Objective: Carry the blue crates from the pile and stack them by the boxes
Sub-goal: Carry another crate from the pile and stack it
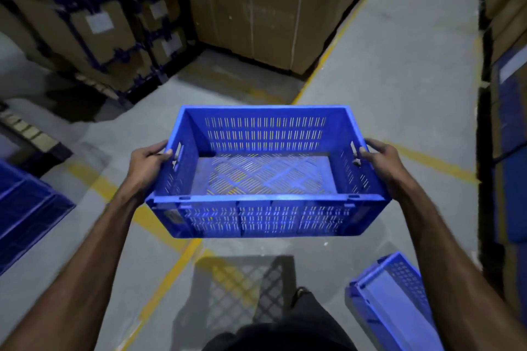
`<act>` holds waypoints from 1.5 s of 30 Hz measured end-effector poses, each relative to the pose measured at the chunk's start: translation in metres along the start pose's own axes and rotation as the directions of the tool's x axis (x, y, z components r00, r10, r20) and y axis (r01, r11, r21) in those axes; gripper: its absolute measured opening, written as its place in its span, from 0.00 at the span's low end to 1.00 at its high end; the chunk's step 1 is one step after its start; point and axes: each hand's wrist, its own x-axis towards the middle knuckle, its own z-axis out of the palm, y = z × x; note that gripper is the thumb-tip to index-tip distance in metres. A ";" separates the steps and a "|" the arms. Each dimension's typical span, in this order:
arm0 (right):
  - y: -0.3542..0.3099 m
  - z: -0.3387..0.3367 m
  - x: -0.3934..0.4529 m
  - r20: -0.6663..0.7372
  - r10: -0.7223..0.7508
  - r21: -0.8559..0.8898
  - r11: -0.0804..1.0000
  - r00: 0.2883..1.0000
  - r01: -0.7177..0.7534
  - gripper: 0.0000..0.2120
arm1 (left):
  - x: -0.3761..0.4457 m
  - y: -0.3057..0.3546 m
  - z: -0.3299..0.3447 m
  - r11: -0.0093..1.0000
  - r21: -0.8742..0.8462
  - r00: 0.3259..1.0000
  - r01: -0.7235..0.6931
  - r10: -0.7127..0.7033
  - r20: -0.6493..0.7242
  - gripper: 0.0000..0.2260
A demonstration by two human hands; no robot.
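Observation:
I hold an empty blue slotted crate (265, 174) in the air in front of me, above the grey floor. My left hand (148, 164) grips its left end with the thumb over the rim by the handle slot. My right hand (380, 159) grips the right end the same way. The crate casts a lattice shadow on the floor below. Another blue crate (393, 299) lies tilted on the floor at the lower right. More blue crates (25, 208) sit at the left edge.
Stacked cardboard boxes (85, 23) on blue racking fill the back left. A tall cardboard block (271, 3) stands straight ahead. More boxes (507, 37) line the right side. Yellow floor lines (328, 51) mark an aisle running ahead to the right.

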 end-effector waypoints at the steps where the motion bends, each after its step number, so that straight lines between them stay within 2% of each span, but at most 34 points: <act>1: -0.003 0.005 0.000 0.023 -0.013 -0.002 1.000 1.000 0.013 0.16 | -0.004 -0.004 -0.008 1.000 -0.015 1.000 0.002 -0.002 -0.010 0.15; 6: -0.026 0.028 0.007 0.134 -0.085 0.047 0.996 0.987 0.079 0.20 | -0.039 -0.006 -0.026 0.995 -0.103 0.991 0.018 -0.031 -0.132 0.24; 9: -0.035 0.039 0.021 0.203 -0.115 0.061 0.993 0.972 0.104 0.22 | -0.057 -0.006 -0.034 0.986 -0.164 0.981 -0.006 -0.026 -0.193 0.23; 12: -0.044 0.049 0.038 0.256 -0.144 0.037 0.990 0.956 0.139 0.21 | -0.073 -0.005 -0.039 0.976 -0.215 0.962 -0.031 -0.029 -0.273 0.16; 15: -0.059 0.063 0.052 0.318 -0.148 0.027 0.989 0.936 0.147 0.20 | -0.090 -0.002 -0.041 0.966 -0.254 0.933 -0.055 -0.041 -0.359 0.17; 19: -0.074 0.082 0.072 0.422 -0.163 0.002 0.984 0.892 0.179 0.23 | -0.118 0.002 -0.039 0.956 -0.291 0.901 -0.042 -0.090 -0.425 0.28; 25: -0.086 0.128 0.077 0.554 -0.170 0.010 0.980 0.815 0.197 0.24 | -0.177 -0.004 -0.044 0.942 -0.330 0.779 -0.065 -0.159 -0.606 0.19; 29: -0.099 0.170 0.069 0.633 -0.155 -0.018 0.977 0.758 0.214 0.23 | -0.208 -0.001 -0.057 0.948 -0.309 0.677 -0.075 -0.179 -0.714 0.19; 34: -0.113 0.226 0.038 0.691 -0.173 -0.021 0.966 0.702 0.259 0.23 | -0.235 -0.009 -0.102 0.949 -0.312 0.600 -0.057 -0.217 -0.770 0.20; 45: -0.133 0.366 -0.061 0.740 -0.235 -0.016 0.931 0.631 0.365 0.22 | -0.275 -0.042 -0.235 0.933 -0.321 0.529 -0.164 -0.191 -0.827 0.18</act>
